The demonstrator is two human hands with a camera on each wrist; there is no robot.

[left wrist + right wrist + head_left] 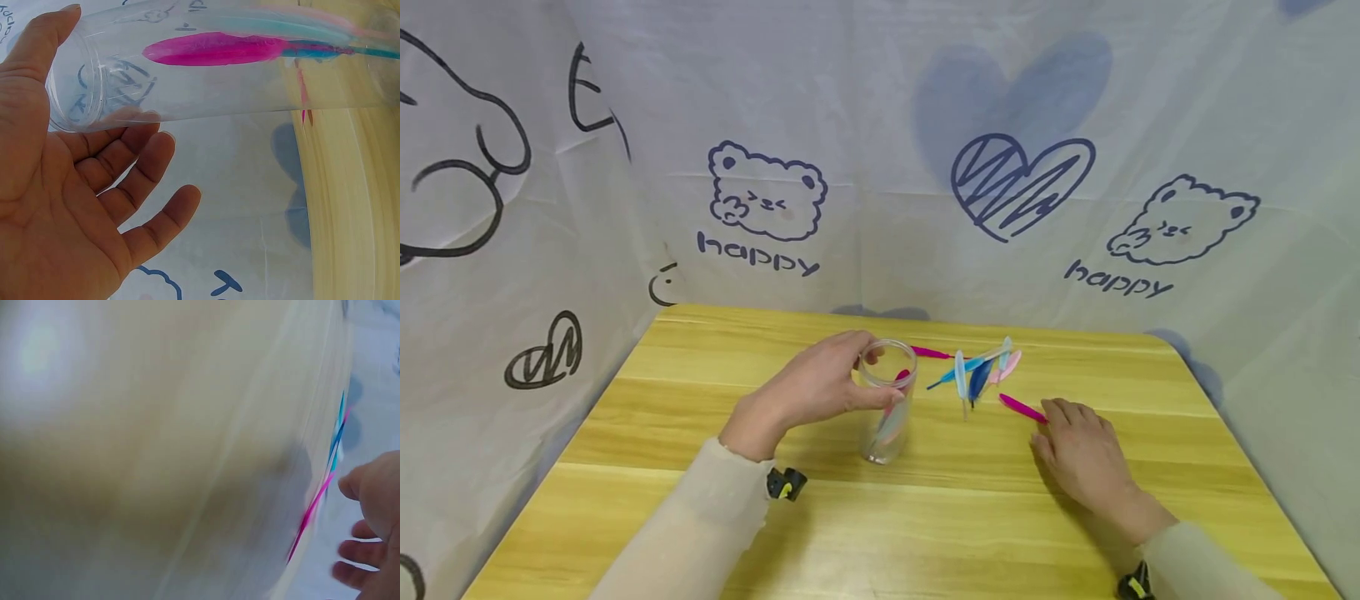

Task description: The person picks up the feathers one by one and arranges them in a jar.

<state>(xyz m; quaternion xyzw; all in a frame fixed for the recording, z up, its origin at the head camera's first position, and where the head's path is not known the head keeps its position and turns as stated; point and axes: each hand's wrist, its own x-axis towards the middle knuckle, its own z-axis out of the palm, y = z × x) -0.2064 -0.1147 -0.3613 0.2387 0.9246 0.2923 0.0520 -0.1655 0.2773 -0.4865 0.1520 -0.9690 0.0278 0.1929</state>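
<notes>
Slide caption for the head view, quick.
Left hand grips a clear jar with feathers inside; right hand reaches to a magenta feather on the table.

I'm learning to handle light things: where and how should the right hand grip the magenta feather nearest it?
Probably pinch the magenta feather across its slim width at the near right end, with the right hand coming from above and the right: it lies on the table, slanting toward that hand, apart from the clustered feathers.
</notes>
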